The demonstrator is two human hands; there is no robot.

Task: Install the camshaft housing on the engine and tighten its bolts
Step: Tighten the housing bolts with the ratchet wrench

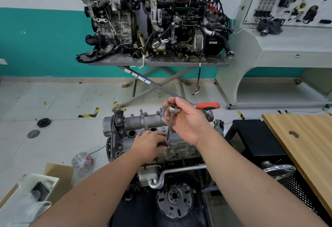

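Note:
The grey camshaft housing lies on top of the engine in the lower middle of the head view. Several bolts stand up along its far edge. My right hand grips the head of a ratchet whose red handle points right. A long chrome extension runs down from the head to a bolt on the housing's near edge. My left hand rests on the housing, its fingertips at the foot of the extension.
A wooden bench stands at the right beside a black perforated cart. Two other engines sit on a scissor table behind. A cardboard box and plastic bags lie at lower left. Round parts lie on the floor.

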